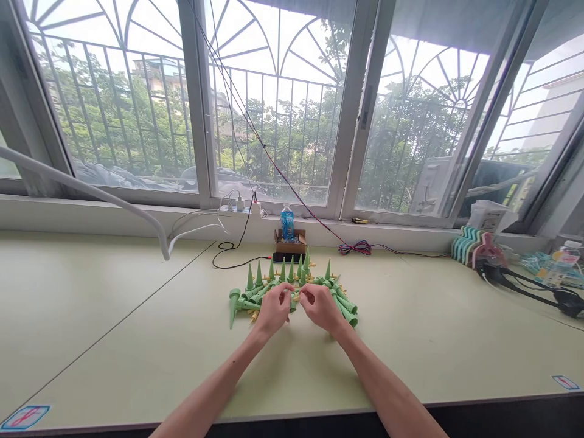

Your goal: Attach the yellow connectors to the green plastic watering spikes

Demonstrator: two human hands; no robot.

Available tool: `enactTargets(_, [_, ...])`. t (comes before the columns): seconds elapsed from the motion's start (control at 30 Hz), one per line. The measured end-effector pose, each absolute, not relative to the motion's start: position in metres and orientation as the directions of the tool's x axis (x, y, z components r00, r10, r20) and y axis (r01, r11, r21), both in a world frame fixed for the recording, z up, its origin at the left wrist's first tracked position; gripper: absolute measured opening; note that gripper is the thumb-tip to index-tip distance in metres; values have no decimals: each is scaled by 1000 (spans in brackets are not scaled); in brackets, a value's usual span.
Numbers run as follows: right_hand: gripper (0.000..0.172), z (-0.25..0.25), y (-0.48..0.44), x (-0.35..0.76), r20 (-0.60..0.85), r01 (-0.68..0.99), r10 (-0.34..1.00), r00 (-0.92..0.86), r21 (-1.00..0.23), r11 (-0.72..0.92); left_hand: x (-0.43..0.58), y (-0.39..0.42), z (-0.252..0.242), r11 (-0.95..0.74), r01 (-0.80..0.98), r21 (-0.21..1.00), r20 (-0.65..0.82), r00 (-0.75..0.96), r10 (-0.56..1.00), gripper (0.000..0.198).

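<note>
My left hand (275, 307) and my right hand (320, 307) are close together over a pile of green plastic watering spikes, both with fingers pinched. Whatever the left fingertips hold is too small or hidden to make out. Beside the right fingertips shows a small yellow valve piece (296, 298); whether they grip it is unclear. Several green spikes stand point up in a row behind my hands, one of them a tall spike (291, 269). More lie on their sides, such as a hollow spike (347, 316) by my right wrist and a capped spike (234, 304) left of my left hand.
Behind the spikes stand a phone (288, 258) and a cardboard box (291, 243) with a blue bottle (287, 223). Cables run to a power strip (240, 208) on the sill. Clips (474, 246) and black-framed goggles (524, 286) lie right. A white lamp arm (91, 188) reaches in from the left.
</note>
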State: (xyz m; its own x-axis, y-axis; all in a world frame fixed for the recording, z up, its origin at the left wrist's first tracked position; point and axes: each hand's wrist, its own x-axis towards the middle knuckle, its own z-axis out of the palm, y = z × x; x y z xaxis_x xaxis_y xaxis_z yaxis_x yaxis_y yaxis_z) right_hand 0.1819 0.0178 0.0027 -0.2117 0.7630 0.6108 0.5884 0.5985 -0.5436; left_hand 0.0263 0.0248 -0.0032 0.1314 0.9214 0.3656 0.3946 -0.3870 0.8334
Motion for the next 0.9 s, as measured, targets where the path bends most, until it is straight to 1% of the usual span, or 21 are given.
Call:
enactTargets(0.37, [21, 3, 18, 182, 611, 590, 768, -193, -553, 588, 25, 22, 0, -384, 412, 827, 365, 125, 922, 27])
enactTargets(0.9, [25, 2, 17, 183, 617, 577, 758, -212, -547, 606, 25, 24, -1, -379, 397, 836, 362, 121, 924, 26])
